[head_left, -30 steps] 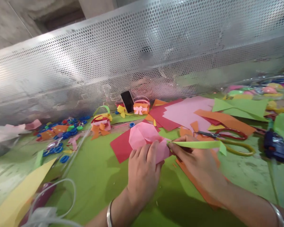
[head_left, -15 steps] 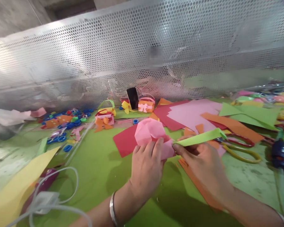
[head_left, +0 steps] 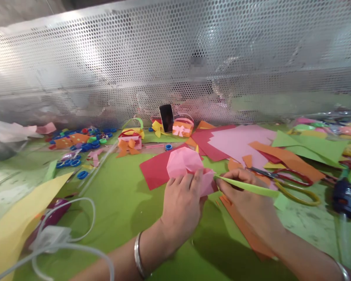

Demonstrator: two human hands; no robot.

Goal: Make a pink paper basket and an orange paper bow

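Observation:
My left hand (head_left: 181, 203) is closed on a folded pink paper piece (head_left: 183, 160), which stands up in a rounded, creased shape above my fingers. At the right end of that piece, my right hand (head_left: 245, 199) pinches a light green paper strip (head_left: 248, 186). One end of the strip meets the pink paper; the other trails to the right over my knuckles. Behind the pink piece lies a red paper sheet (head_left: 153, 171). An orange paper strip (head_left: 242, 226) lies partly under my right hand. Scissors (head_left: 295, 192) with red and yellow handles rest just beyond it.
Small paper baskets with bows (head_left: 130, 142) and a phone (head_left: 166, 118) stand at the back, before a perforated metal panel (head_left: 152, 58). Pink sheets (head_left: 236, 140) and green sheets (head_left: 312, 144) lie at right. A white cable (head_left: 95, 218) and yellow sheet (head_left: 23, 222) occupy the left.
The free end of the green strip has dropped and now lies across my right hand, uncovering more of the scissors' blades. Both hands keep nearly the same place.

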